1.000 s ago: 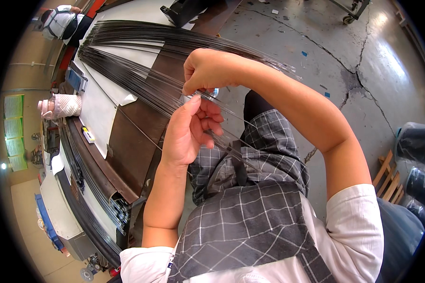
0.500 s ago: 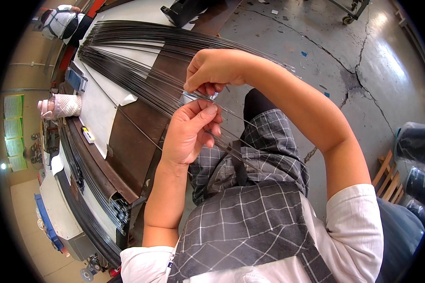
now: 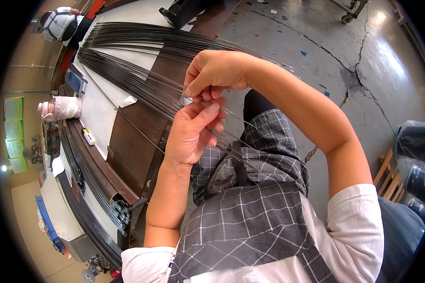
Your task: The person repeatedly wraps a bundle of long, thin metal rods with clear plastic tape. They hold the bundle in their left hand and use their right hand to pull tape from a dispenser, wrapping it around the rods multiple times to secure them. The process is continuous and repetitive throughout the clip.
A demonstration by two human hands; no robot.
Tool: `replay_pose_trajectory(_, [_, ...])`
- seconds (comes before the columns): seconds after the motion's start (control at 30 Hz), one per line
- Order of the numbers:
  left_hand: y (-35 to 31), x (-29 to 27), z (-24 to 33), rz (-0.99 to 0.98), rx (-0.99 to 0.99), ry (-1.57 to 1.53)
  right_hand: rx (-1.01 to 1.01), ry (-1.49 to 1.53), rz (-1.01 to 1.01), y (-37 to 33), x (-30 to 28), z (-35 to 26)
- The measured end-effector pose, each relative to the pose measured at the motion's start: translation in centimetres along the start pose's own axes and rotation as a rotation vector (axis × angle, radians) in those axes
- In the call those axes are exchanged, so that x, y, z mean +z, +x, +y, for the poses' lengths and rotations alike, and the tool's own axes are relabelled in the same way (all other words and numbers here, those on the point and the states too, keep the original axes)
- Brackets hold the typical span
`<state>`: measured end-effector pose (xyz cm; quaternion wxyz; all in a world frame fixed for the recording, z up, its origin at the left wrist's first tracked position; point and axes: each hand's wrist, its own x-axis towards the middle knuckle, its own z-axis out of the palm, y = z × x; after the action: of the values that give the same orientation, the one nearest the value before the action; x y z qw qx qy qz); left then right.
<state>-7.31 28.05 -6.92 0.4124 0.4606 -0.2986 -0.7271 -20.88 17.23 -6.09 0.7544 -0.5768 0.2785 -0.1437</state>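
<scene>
A fan of long, thin dark metal rods (image 3: 123,74) runs from the table across its near edge towards my lap. My left hand (image 3: 189,129) is closed round the near group of rods, thumb on top, and their ends stick out past it over my apron. Just above it, my right hand (image 3: 217,70) bends down with thumb and finger pinched on a few of these rods. The fingertips of both hands almost meet. Farther off, a second group of rods (image 3: 174,35) lies across the table and juts over its edge.
White paper (image 3: 97,106) covers part of the brown table (image 3: 132,127). On the left are a pink-lidded jar (image 3: 66,107), a yellow-and-white box cutter (image 3: 88,136) and metal tubes (image 3: 118,212). A black object (image 3: 179,16) stands at the far edge. A person (image 3: 63,26) works at the far left.
My left hand's fingers have shifted slightly up towards my right hand. My right fingertips have dipped a little along the rods. The rod groups stay in place.
</scene>
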Motion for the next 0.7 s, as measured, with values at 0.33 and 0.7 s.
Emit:
replay_pose_trajectory(0.33, [0.4, 2.0, -1.0, 0.088, 0.105, -0.275, -0.069, 0.035, -0.011, -0.3, 0.2, -0.5])
replay_pose_trajectory(0.7, [2.9, 4.6, -0.9, 0.080, 0.057, -0.266, -0.070, -0.353, 0.132, -0.7, -1.8, -1.9])
